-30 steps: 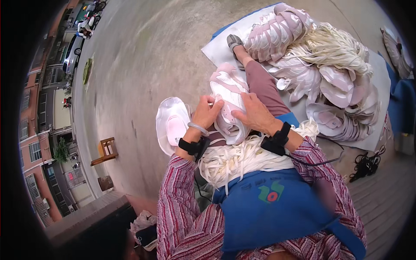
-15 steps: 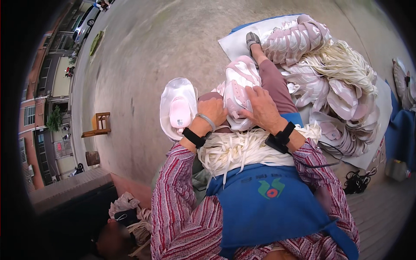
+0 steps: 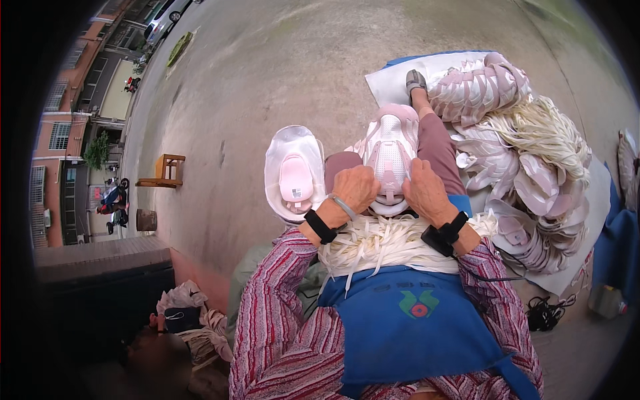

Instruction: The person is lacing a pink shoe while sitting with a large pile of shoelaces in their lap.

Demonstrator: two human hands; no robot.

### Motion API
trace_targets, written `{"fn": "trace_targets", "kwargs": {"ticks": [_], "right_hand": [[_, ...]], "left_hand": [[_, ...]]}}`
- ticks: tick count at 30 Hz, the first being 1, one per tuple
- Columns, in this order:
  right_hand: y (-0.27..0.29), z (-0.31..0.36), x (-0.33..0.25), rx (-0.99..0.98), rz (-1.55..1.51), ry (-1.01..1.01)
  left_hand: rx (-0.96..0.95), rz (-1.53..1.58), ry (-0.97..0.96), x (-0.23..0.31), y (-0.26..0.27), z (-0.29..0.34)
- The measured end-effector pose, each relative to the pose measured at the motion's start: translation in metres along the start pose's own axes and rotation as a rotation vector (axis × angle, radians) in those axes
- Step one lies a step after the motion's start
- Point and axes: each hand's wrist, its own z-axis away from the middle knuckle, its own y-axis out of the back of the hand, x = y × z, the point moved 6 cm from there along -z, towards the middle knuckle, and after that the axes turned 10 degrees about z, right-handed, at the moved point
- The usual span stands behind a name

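Held the pink upper (image 3: 390, 157) at frame centre, left hand (image 3: 355, 188) and right hand (image 3: 425, 191) both closed on its edges, over laces (image 3: 387, 243) in the lap, likely to snag or slide off.

Left hand (image 3: 357, 189) and right hand (image 3: 425, 191) curled, side by side.

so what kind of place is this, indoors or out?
Outdoors, likely a paved street-side spot used for piecework on shoes. Bare concrete ground stretches to brick buildings; a heap of pink-and-white shoe uppers lies beside the person, both hands holding one pink-and-white upper.
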Motion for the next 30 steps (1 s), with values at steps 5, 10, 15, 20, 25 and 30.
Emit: {"fn": "trace_targets", "kwargs": {"ticks": [5, 10, 15, 20, 25, 30], "right_hand": [[0.003, -0.008, -0.003, 0.049, 0.086, 0.070], [-0.006, -0.003, 0.005, 0.044, 0.134, 0.150], [-0.008, -0.017, 0.005, 0.040, 0.134, 0.161], [0.014, 0.002, -0.003, 0.063, 0.039, 0.264], [0.064, 0.033, 0.066, 0.088, -0.203, -0.014], [0.082, 0.106, 0.163, -0.064, 0.044, -0.135]], "left_hand": [[0.102, 0.064, 0.038, -0.008, -0.019, 0.000], [0.050, 0.021, -0.122, -0.002, -0.043, 0.007], [0.002, -0.035, -0.150, -0.005, -0.047, 0.004], [-0.041, 0.060, -0.087, 0.000, -0.027, 0.001], [-0.026, 0.058, -0.207, 0.023, -0.028, 0.005], [-0.025, -0.050, -0.223, 0.025, -0.064, 0.012]]}}
